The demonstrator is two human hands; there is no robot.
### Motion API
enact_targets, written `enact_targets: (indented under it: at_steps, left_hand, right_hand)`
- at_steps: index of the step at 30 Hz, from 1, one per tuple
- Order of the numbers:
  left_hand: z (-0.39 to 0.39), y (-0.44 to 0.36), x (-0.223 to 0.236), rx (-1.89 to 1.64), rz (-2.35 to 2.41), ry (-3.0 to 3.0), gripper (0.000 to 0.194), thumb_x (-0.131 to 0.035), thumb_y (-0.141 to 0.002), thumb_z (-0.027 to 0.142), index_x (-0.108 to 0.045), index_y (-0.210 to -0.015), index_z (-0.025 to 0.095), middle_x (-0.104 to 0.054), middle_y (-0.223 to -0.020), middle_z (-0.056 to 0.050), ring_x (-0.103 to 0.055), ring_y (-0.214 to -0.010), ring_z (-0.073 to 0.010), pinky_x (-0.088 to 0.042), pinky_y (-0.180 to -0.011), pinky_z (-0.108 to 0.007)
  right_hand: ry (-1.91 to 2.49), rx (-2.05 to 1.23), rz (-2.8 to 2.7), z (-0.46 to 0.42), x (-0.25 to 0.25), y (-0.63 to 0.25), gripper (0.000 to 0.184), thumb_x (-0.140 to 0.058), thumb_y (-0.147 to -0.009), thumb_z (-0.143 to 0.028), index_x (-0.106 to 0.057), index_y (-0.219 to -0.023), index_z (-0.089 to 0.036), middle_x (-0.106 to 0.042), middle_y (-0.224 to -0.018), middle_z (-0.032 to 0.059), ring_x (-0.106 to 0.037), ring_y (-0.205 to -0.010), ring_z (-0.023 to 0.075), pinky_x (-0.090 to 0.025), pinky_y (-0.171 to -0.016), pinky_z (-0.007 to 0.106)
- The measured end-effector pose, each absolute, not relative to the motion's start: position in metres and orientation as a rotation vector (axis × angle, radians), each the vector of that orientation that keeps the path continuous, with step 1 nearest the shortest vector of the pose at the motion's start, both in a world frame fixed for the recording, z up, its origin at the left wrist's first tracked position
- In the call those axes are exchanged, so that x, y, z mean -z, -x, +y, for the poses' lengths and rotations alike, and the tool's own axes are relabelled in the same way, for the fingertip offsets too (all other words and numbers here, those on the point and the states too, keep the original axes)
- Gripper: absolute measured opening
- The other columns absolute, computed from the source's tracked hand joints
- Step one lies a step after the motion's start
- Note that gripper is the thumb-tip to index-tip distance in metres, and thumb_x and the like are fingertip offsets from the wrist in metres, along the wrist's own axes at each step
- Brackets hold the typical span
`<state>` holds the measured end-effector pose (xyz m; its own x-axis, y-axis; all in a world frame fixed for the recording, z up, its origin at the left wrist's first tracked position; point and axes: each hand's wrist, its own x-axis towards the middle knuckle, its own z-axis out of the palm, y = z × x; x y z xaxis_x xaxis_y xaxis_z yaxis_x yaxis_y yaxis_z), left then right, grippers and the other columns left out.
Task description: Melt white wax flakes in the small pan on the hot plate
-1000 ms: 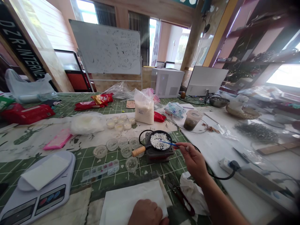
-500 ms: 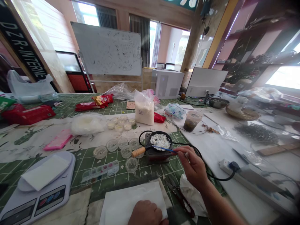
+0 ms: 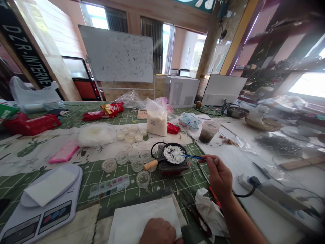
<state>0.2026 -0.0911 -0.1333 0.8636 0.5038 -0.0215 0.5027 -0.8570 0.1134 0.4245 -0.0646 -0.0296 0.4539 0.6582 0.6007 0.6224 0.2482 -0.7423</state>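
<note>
White flakes point(image 3: 172, 154) are lying in the small black pan point(image 3: 185, 149), which is sitting on a dark heater point(image 3: 171, 172). The right hand point(image 3: 220, 174) is gripping a blue stick point(image 3: 193, 156), and its tip is touching the flakes. The left hand point(image 3: 158, 231) is resting closed on white paper point(image 3: 127, 218). Clear round cups point(image 3: 137, 164) are crowding beside the wooden handle point(image 3: 150, 165), so the space on that side is quite narrow. Behind the pan, a filled plastic bag point(image 3: 156, 122) is standing upright. Scissors point(image 3: 196, 216) are lying near crumpled tissue point(image 3: 207, 206), which the right forearm is partly covering. A scale point(image 3: 73, 203) is occupying the table's point(image 3: 141, 200) left side.
</note>
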Motion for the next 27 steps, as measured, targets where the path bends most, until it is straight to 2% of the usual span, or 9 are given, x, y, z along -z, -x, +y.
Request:
enact_targets:
  at_steps: [3, 8, 11, 16, 22, 27]
  left_hand:
    - [-0.09, -0.205, 0.131, 0.051, 0.816, -2.913, 0.018, -0.064, -0.081, 0.026, -0.064, -0.065, 0.018, -0.067, -0.062, -0.004, -0.064, -0.056, -0.0202, -0.019, -0.046, -0.03]
    - [-0.091, -0.205, 0.125, 0.088, 0.807, -2.904, 0.015, -0.064, -0.081, 0.025, -0.066, -0.068, 0.017, -0.068, -0.065, -0.005, -0.066, -0.06, -0.0215, -0.019, -0.047, -0.03]
    - [-0.092, -0.204, 0.123, 0.07, 0.805, -2.899, 0.016, -0.064, -0.081, 0.024, -0.065, -0.067, 0.017, -0.068, -0.065, -0.005, -0.065, -0.059, -0.0212, -0.02, -0.047, -0.03]
    - [-0.093, -0.204, 0.126, 0.093, 0.809, -2.911, 0.017, -0.064, -0.082, 0.026, -0.065, -0.067, 0.017, -0.068, -0.064, -0.004, -0.065, -0.058, -0.0211, -0.02, -0.046, -0.03]
    - [-0.092, -0.203, 0.138, -0.046, 0.803, -2.95, 0.02, -0.066, -0.08, 0.028, -0.063, -0.063, 0.017, -0.066, -0.06, -0.003, -0.064, -0.056, -0.0195, -0.023, -0.046, -0.028]
    - [-0.092, -0.2, 0.149, -0.189, 0.791, -2.973, 0.023, -0.066, -0.079, 0.031, -0.06, -0.061, 0.017, -0.064, -0.058, -0.003, -0.062, -0.055, -0.0183, -0.025, -0.047, -0.027]
  right_hand:
    - [1.421, -0.087, -1.254, -0.066, 0.028, -0.429, 0.024, -0.049, -0.093, -0.037, -0.066, -0.088, -0.021, -0.071, -0.075, 0.0031, -0.064, -0.07, 0.0181, -0.048, -0.068, 0.03]
    - [1.491, -0.08, -1.17, -0.061, 0.03, -0.431, 0.026, -0.05, -0.093, -0.041, -0.066, -0.094, -0.02, -0.074, -0.084, 0.0055, -0.066, -0.075, 0.0196, -0.049, -0.07, 0.031]
    - [1.518, -0.052, -1.15, -0.059, 0.033, -0.43, 0.027, -0.051, -0.092, -0.041, -0.067, -0.097, -0.021, -0.075, -0.087, 0.006, -0.067, -0.085, 0.022, -0.05, -0.076, 0.034]
    - [1.439, -0.22, -1.304, -0.059, 0.037, -0.424, 0.025, -0.05, -0.093, -0.04, -0.067, -0.099, -0.022, -0.075, -0.087, 0.0056, -0.067, -0.083, 0.0211, -0.05, -0.076, 0.034]
    - [1.446, -0.243, -1.271, -0.059, 0.037, -0.428, 0.025, -0.052, -0.092, -0.04, -0.068, -0.095, -0.021, -0.075, -0.084, 0.0052, -0.069, -0.082, 0.0206, -0.051, -0.078, 0.032]
    - [1.385, -0.216, -1.282, -0.052, 0.043, -0.423, 0.025, -0.052, -0.093, -0.037, -0.068, -0.102, -0.02, -0.074, -0.093, 0.0069, -0.068, -0.085, 0.0202, -0.052, -0.076, 0.032]
